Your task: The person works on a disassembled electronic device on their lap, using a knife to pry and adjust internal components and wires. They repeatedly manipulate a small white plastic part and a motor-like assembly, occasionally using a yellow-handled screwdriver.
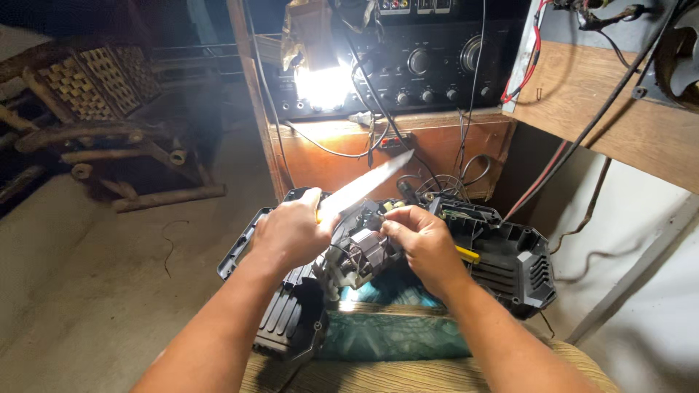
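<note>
My left hand (pixel 290 231) grips a knife by its yellow handle, the long shiny blade (pixel 368 184) pointing up and to the right. My right hand (pixel 424 244) pinches thin wires at the top of a small electric motor (pixel 360 256), which sits between both hands. The motor rests in an opened black plastic appliance housing (pixel 513 262) that spreads to the left and right below my hands. A yellow-handled tool (pixel 468 254) sticks out from under my right hand.
A teal cushion (pixel 393 331) and a woven seat edge (pixel 408 375) lie under the housing. Behind stands a wooden cabinet (pixel 342 156) with a black amplifier (pixel 429 62), a bright lamp (pixel 322 86) and loose cables. A wooden chair (pixel 95 124) is at far left, a wooden board (pixel 604 109) at right.
</note>
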